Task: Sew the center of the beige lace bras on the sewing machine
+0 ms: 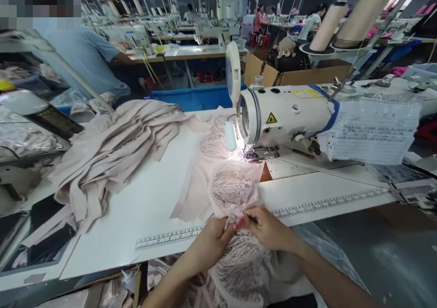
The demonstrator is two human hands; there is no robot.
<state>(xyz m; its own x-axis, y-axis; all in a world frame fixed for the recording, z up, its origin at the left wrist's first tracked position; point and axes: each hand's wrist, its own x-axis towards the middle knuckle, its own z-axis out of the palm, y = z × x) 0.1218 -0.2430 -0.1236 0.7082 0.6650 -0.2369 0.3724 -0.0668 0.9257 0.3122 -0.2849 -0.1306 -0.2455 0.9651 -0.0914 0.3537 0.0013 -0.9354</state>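
a white table point(136, 199) is lit at the needle area of a white sewing machine point(287, 114), and a ruler strip point(327, 203) is set along its front edge. at the left, pale pink fabric pieces point(119, 135) are heaped on the surface; at the right, written sheets point(368, 130) are hung against the machine. behind it, a cardboard box point(314, 77) and thread cones point(329, 26) are seen, and the room is filled with further machines point(133, 37). at the far left, a light blue shirt point(88, 58) is worn by a co-worker. a pale pink lace garment point(235, 185) is spread from under the machine's lit needle area to the table's front edge, and is draped down below it. at that edge it is pinched between thumb and fingers by the left hand point(215, 237) and the right hand point(264, 228), held close together. something small and dark is perhaps gripped by the right hand, but it cannot be made out clearly.
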